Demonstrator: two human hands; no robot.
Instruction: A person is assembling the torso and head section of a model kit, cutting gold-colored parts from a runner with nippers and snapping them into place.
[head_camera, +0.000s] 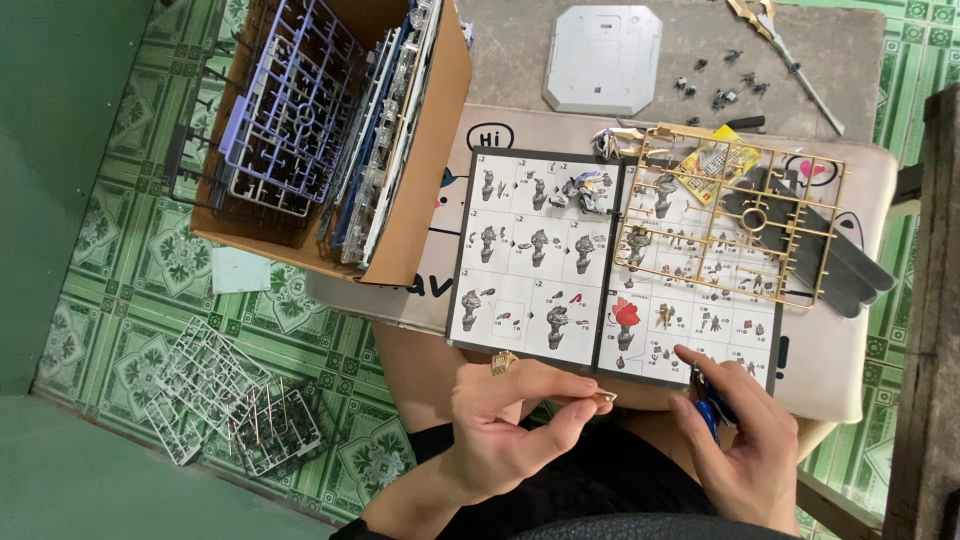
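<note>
My left hand (510, 415) pinches a tiny gold plastic part (603, 398) between thumb and forefinger, just below the open instruction booklet (540, 255). A ring sits on one finger of that hand. My right hand (745, 440) grips blue-handled nippers (708, 405) close to the booklet's lower right corner. On the booklet's right page lies a gold parts frame (735, 215). A small partly built grey and purple figure (585, 190) stands on the booklet near its top.
A cardboard box (425, 190) of upright parts frames stands at the left. A grey octagonal base plate (603, 58), small dark parts (720, 90) and a gold weapon piece (780, 40) lie at the far side. Emptied frames (225, 405) lie on the green tiled floor.
</note>
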